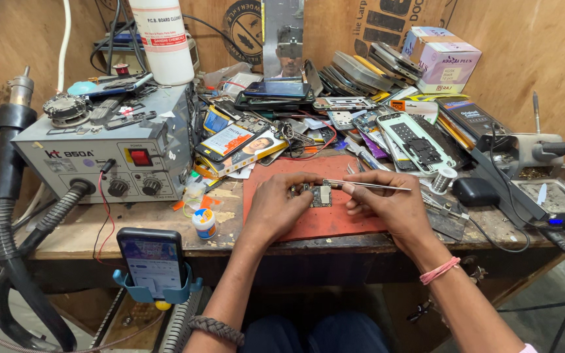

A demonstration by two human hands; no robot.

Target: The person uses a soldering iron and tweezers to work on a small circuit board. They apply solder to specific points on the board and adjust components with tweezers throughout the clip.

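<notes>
A small circuit board (317, 194) lies on a red work mat (276, 175) near the bench's front edge. My left hand (277, 206) pins the board's left side with its fingertips. My right hand (386, 204) grips metal tweezers (367, 185), whose tips touch the board's top right corner while the long end points right. Both wrists rest on the mat's front part.
A grey hot-air rework station (109, 153) with hose stands at left, a white bottle (163, 39) behind it. A phone in a blue holder (152, 260) hangs off the bench front. Phone parts and boxes pile at back right; a soldering stand (544, 196) at right.
</notes>
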